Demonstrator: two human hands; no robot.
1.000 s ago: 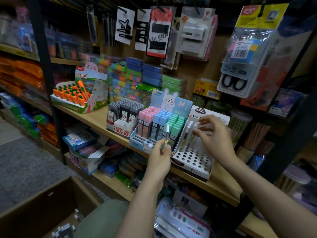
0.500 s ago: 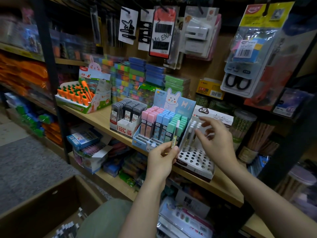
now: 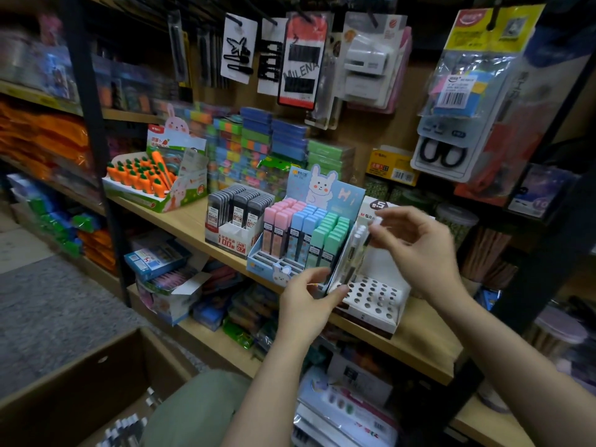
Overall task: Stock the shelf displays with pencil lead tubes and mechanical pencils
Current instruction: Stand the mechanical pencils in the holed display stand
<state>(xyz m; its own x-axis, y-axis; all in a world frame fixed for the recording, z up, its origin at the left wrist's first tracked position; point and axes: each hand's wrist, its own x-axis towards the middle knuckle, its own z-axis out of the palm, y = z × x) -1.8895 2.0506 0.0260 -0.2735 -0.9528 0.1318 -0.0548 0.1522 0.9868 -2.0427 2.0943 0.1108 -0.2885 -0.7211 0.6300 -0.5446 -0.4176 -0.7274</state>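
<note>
Head view: the wooden shelf [image 3: 180,224] runs from about nine o'clock down toward four o'clock, and the displays sit along it. At the centre stands the white pencil stand [image 3: 371,301], a tilted tray full of round holes, most of them unfilled. A few mechanical pencils [image 3: 353,253] lean upright along its left edge.

The right hand [image 3: 416,243], at about two o'clock from the stand, has its thumb and fingers curled toward the white tops of those pencils; motion blur hides whether it actually pinches one. The left hand [image 3: 309,301], at six o'clock from the pastel box, is lightly curled with its fingertips at the stand's lower left corner, and I cannot tell if it holds anything.

Just left of the stand, touching it, is the bunny display [image 3: 322,188] with rows of pink, blue and green pencil lead tubes [image 3: 303,233]. Beside that, toward nine o'clock, is a box of grey lead tubes [image 3: 238,211]. Further at ten o'clock sits the carrot display [image 3: 151,179]. A cardboard box [image 3: 74,391] is open at seven o'clock on the floor.
</note>
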